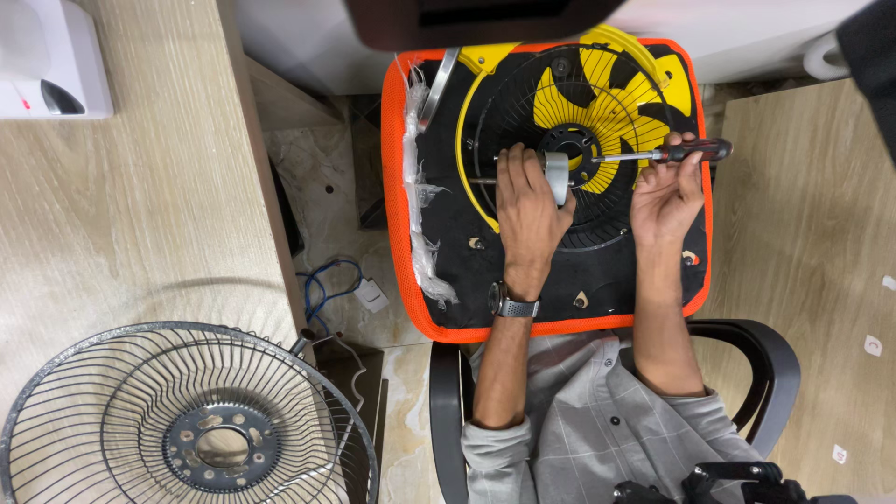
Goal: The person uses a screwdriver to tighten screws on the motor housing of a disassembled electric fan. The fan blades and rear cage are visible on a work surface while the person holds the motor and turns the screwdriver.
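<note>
A dismantled fan lies on a black stool with an orange rim (399, 233): a black wire guard (523, 103), yellow blades (597, 103) and a yellow ring (467, 177). My left hand (527, 210), with a watch on the wrist, grips the grey motor body (557, 175) at the fan's hub. My right hand (667, 191) holds a screwdriver with a red and black handle (695, 149); its metal shaft points left, and the tip sits at the hub beside the motor.
A detached wire fan guard (187, 420) rests on the wooden desk (121, 215) at lower left. A white device (51, 56) sits at the desk's far corner. Blue cables (327, 285) lie on the floor. A second wooden surface (812, 252) is at the right, and black chair armrests (770, 373) flank me.
</note>
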